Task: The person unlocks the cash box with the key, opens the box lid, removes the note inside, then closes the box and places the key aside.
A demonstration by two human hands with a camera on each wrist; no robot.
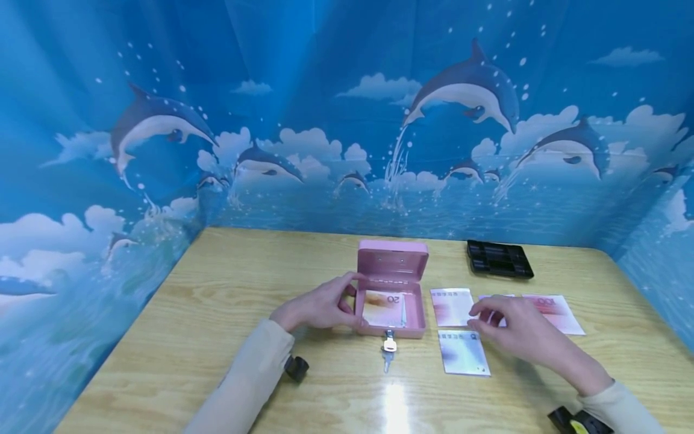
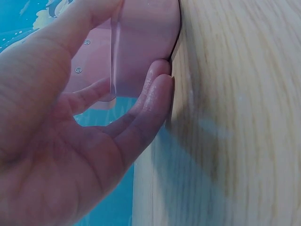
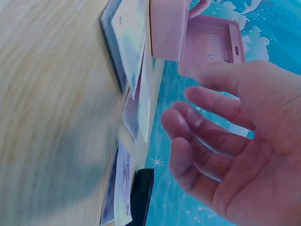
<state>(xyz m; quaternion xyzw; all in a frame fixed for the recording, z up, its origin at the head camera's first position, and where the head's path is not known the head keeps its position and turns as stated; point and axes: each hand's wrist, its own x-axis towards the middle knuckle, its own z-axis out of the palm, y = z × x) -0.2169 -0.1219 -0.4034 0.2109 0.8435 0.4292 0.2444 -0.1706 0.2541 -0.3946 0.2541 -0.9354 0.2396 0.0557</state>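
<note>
A pink cash box (image 1: 398,332) stands with its lid (image 1: 391,259) raised, and a 20 banknote (image 1: 382,313) lies inside it. Its left side is gripped by my left hand (image 1: 325,302), thumb near the front corner and fingers reaching toward the hinge; in the left wrist view, fingertips (image 2: 160,89) touch the box wall (image 2: 146,47). Keys (image 1: 388,345) hang at the front lock. My right hand (image 1: 515,328) hovers over banknotes on the table, fingers loosely bent, holding nothing. Closest to it are a pinkish banknote (image 1: 451,304) and a bluish banknote (image 1: 463,352).
To the right lies a red 100 banknote (image 1: 564,314), beside a purplish banknote (image 1: 496,297) partly hidden by the right hand. A black compartment tray (image 1: 499,269) sits at the back right of the wooden table (image 1: 238,265). A dolphin-printed curtain (image 1: 325,144) hangs behind.
</note>
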